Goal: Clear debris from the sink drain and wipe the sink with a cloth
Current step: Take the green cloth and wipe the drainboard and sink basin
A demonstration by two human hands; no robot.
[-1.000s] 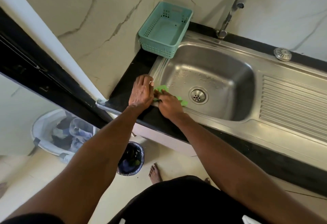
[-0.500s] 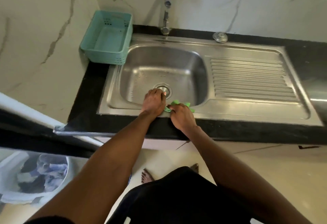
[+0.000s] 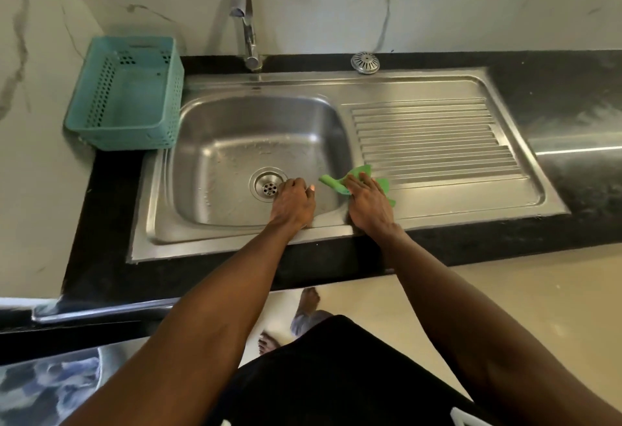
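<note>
A stainless steel sink (image 3: 235, 143) is set in a black counter, with a round drain (image 3: 268, 186) at the bottom of its basin. My left hand (image 3: 292, 205) rests on the basin's front wall just right of the drain, fingers curled, with nothing visible in it. My right hand (image 3: 368, 205) presses flat on a green cloth (image 3: 361, 175) at the rim between the basin and the ribbed drainboard (image 3: 434, 143). Water drops speckle the basin floor.
A teal plastic basket (image 3: 128, 96) stands on the counter's left end, touching the sink rim. The tap (image 3: 244, 18) rises behind the basin. A metal drain strainer (image 3: 365, 62) lies on the back ledge. A bin (image 3: 47, 388) sits on the floor at lower left.
Both hands have moved right along the sink's front edge. The cloth went from the front left rim to the basin's right rim by the drainboard. The view turned to face the sink squarely.
</note>
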